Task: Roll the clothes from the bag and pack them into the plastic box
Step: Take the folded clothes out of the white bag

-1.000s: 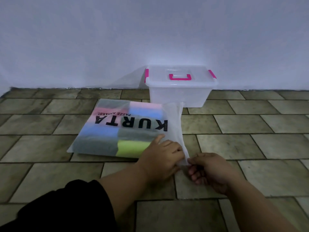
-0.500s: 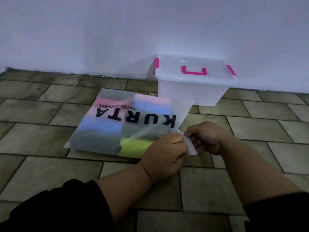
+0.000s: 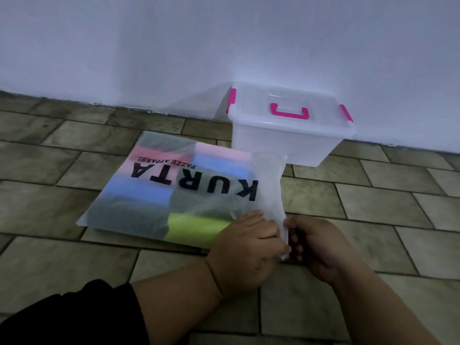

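A frosted plastic bag printed KURTA lies flat on the tiled floor, with folded clothes in pink, blue, grey and lime green showing through it. My left hand and my right hand meet at the bag's near right corner, both pinching the open end's flap, which stands up between them. A clear plastic box with a shut lid, pink latches and a pink handle stands just behind the bag, against the wall.
A white wall runs along the back. Brown floor tiles spread to the right of the bag and in front of it. My dark sleeve covers the lower left corner.
Both hands have shifted along the bag's right edge while keeping hold of the flap. The view has tilted, so the box now sits further right.
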Demonstrator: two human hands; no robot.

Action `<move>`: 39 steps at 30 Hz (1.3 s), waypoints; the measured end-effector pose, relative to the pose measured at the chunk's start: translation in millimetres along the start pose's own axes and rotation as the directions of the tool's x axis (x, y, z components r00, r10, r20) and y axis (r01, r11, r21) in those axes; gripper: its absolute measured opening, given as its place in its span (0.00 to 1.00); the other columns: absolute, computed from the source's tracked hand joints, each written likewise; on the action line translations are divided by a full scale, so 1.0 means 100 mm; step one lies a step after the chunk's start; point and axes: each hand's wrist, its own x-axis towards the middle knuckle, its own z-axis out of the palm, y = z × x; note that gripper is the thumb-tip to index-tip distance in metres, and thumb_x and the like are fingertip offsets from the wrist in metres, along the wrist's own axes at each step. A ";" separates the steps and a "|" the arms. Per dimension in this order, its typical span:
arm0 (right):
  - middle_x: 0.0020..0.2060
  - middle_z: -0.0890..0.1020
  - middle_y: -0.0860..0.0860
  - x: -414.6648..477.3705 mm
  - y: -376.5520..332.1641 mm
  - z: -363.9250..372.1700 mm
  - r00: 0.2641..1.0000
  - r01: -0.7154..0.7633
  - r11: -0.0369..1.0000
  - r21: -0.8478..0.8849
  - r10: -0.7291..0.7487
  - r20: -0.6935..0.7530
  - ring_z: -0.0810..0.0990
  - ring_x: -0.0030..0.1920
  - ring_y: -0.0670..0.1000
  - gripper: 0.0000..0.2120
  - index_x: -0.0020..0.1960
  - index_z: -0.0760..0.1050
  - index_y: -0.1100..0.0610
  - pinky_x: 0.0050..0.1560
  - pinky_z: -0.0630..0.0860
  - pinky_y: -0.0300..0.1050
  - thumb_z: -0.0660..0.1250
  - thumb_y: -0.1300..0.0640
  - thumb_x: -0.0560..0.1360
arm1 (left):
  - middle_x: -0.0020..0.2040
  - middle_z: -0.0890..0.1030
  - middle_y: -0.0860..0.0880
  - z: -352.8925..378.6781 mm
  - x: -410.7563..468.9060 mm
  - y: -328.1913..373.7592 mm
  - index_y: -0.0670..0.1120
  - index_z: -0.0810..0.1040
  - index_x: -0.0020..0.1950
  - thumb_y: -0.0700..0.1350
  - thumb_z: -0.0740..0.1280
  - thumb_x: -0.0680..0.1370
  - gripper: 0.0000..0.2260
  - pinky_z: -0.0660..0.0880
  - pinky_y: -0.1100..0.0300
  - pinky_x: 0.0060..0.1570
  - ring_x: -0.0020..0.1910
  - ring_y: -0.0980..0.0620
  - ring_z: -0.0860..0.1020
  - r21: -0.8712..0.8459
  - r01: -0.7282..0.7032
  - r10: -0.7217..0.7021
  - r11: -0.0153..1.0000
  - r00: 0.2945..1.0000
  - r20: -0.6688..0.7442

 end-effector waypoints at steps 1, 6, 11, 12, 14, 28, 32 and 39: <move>0.20 0.68 0.52 0.05 -0.04 0.01 1.000 0.010 1.000 -0.010 -0.010 -0.023 0.64 0.21 0.50 0.16 0.23 0.70 0.56 0.25 0.62 0.42 0.66 0.59 0.69 | 0.36 0.78 0.48 0.00 0.00 -0.01 0.44 0.82 0.39 0.44 0.63 0.76 0.11 0.72 0.52 0.59 0.36 0.50 0.76 -0.013 0.004 -0.004 1.000 1.000 0.002; 0.20 0.67 0.49 0.57 -0.49 0.04 0.983 0.098 0.994 -0.041 -0.103 -0.151 0.61 0.21 0.48 0.14 0.28 0.69 0.55 0.24 0.58 0.41 0.67 0.61 0.70 | 0.37 0.77 0.47 0.00 0.00 -0.03 0.43 0.81 0.39 0.42 0.66 0.74 0.07 0.75 0.52 0.51 0.36 0.50 0.73 -0.058 -0.011 0.012 0.998 1.000 0.012; 0.24 0.70 0.53 1.07 -0.91 0.09 0.943 0.144 0.986 -0.084 -0.163 -0.289 0.64 0.21 0.49 0.08 0.31 0.70 0.57 0.24 0.63 0.40 0.67 0.64 0.67 | 0.37 0.76 0.47 0.00 -0.01 -0.05 0.42 0.81 0.38 0.41 0.67 0.74 0.06 0.74 0.51 0.54 0.36 0.50 0.74 -0.086 -0.027 0.027 0.996 1.000 0.001; 0.26 0.71 0.54 1.14 -0.93 0.10 0.934 0.149 0.985 -0.090 -0.170 -0.313 0.66 0.23 0.50 0.07 0.32 0.70 0.58 0.25 0.65 0.41 0.67 0.64 0.67 | 0.37 0.76 0.47 0.00 -0.01 -0.05 0.42 0.81 0.38 0.41 0.67 0.74 0.06 0.75 0.50 0.52 0.36 0.50 0.74 -0.095 -0.028 0.028 0.995 1.000 0.004; 0.31 0.73 0.58 1.25 -0.90 0.11 0.917 0.168 0.981 -0.101 -0.193 -0.350 0.69 0.28 0.52 0.07 0.34 0.70 0.59 0.30 0.68 0.44 0.67 0.64 0.69 | 0.37 0.76 0.47 -0.01 -0.01 -0.04 0.42 0.81 0.39 0.42 0.67 0.74 0.06 0.76 0.49 0.48 0.37 0.49 0.74 -0.096 -0.014 0.017 0.995 1.000 0.022; 0.51 0.84 0.57 -0.21 -0.03 0.03 0.944 0.138 0.990 0.011 -0.135 0.302 0.83 0.52 0.60 0.13 0.57 0.80 0.55 0.52 0.79 0.56 0.62 0.62 0.76 | 0.48 0.73 0.51 -0.32 0.91 -0.24 0.50 0.76 0.53 0.72 0.56 0.70 0.29 0.70 0.55 0.43 0.47 0.50 0.74 0.293 0.593 -0.660 0.750 0.706 0.257; 0.49 0.85 0.49 -0.32 -0.06 0.21 0.930 0.335 0.931 -0.142 -0.304 0.205 0.82 0.53 0.51 0.10 0.53 0.83 0.49 0.54 0.77 0.52 0.65 0.55 0.76 | 0.43 0.76 0.49 -0.25 1.21 -0.37 0.45 0.76 0.51 0.56 0.65 0.73 0.15 0.70 0.55 0.40 0.43 0.49 0.74 0.507 0.492 -0.700 0.708 0.581 0.415; 0.36 0.82 0.56 -0.22 -0.16 0.38 0.989 0.148 0.979 -0.143 -0.141 0.054 0.78 0.32 0.53 0.15 0.41 0.79 0.59 0.32 0.72 0.43 0.71 0.46 0.70 | 0.44 0.82 0.45 -0.70 0.95 -0.62 0.45 0.80 0.42 0.53 0.66 0.76 0.12 0.70 0.58 0.39 0.42 0.48 0.78 0.220 0.746 -0.746 0.629 0.499 0.442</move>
